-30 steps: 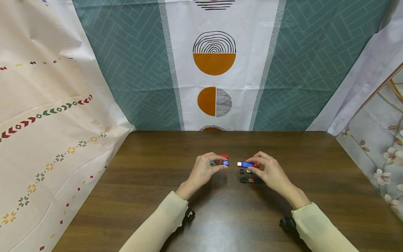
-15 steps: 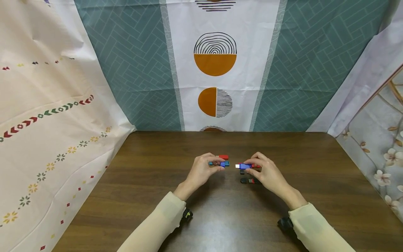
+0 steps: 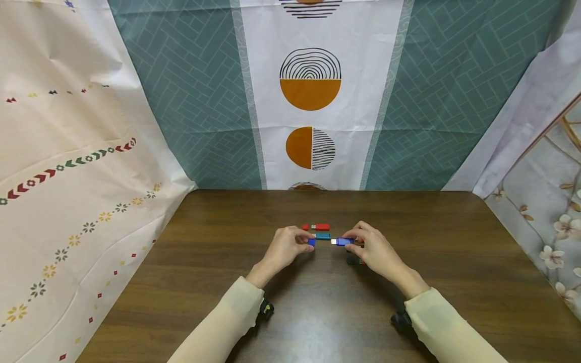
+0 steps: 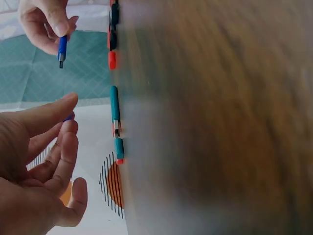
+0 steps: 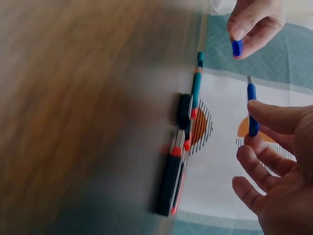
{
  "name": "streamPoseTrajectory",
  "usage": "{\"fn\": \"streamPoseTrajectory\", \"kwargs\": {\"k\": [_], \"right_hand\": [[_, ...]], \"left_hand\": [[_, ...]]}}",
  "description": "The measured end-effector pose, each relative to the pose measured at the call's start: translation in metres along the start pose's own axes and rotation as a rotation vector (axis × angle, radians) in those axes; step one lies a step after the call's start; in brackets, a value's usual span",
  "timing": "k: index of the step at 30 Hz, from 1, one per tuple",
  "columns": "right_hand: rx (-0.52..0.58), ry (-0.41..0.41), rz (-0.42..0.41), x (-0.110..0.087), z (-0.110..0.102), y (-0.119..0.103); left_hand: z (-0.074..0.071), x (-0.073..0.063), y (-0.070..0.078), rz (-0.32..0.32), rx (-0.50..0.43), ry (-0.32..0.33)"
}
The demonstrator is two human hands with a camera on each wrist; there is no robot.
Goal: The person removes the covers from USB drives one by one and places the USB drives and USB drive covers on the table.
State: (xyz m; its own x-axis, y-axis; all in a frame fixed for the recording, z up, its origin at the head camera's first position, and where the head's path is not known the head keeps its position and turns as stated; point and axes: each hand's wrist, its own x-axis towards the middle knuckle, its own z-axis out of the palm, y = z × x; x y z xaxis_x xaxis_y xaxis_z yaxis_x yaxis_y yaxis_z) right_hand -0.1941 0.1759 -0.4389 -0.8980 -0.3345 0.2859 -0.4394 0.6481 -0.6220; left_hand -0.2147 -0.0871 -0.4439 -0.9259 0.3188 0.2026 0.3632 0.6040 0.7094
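My left hand (image 3: pixel 285 248) pinches a small blue cap (image 3: pixel 311 242) between thumb and fingertips. Opposite it, my right hand (image 3: pixel 374 249) pinches a blue USB flash drive (image 3: pixel 345 242), whose bare metal plug points left at the cap. A short gap separates plug and cap. Both are held up off the table, as the drive (image 4: pixel 62 45) in the left wrist view and the cap (image 5: pixel 237 48) in the right wrist view show. Just behind lies a teal USB flash drive (image 3: pixel 323 236); its teal cap (image 4: pixel 119 148) lies off its plug end.
Farther back on the brown table (image 3: pixel 218 242) lie a red flash drive (image 3: pixel 322 227) and its separate red cap (image 3: pixel 305 227). Under my right hand are a black-and-red flash drive (image 5: pixel 168 183) and a black cap (image 5: pixel 184 110), partly hidden from the head view. Patterned cloth hangs behind.
Both hands have shifted left and slightly toward me, still holding the cap and the flash drive apart. The teal drive and red cap, partly covered before, now show more.
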Motion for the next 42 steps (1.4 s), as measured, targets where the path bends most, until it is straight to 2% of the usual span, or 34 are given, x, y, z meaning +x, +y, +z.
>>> {"fn": "streamPoseTrajectory", "kwargs": {"k": [11, 21, 25, 33, 42], "right_hand": [[-0.057, -0.044, 0.023, 0.012, 0.015, -0.005], [-0.118, -0.094, 0.032, 0.024, 0.028, -0.011], [-0.128, -0.106, 0.039, 0.028, 0.034, -0.011], [-0.122, -0.141, 0.109, 0.035, 0.040, -0.012], [-0.126, -0.185, 0.134, 0.039, 0.043, -0.011]], "left_hand": [[-0.002, 0.001, -0.009, -0.092, 0.078, -0.047], [-0.004, 0.004, -0.009, -0.190, 0.115, -0.072], [-0.003, 0.007, -0.010, -0.206, 0.131, -0.082], [-0.002, 0.010, -0.011, -0.228, 0.139, -0.097], [-0.003, 0.012, -0.011, -0.205, 0.147, -0.108]]}}
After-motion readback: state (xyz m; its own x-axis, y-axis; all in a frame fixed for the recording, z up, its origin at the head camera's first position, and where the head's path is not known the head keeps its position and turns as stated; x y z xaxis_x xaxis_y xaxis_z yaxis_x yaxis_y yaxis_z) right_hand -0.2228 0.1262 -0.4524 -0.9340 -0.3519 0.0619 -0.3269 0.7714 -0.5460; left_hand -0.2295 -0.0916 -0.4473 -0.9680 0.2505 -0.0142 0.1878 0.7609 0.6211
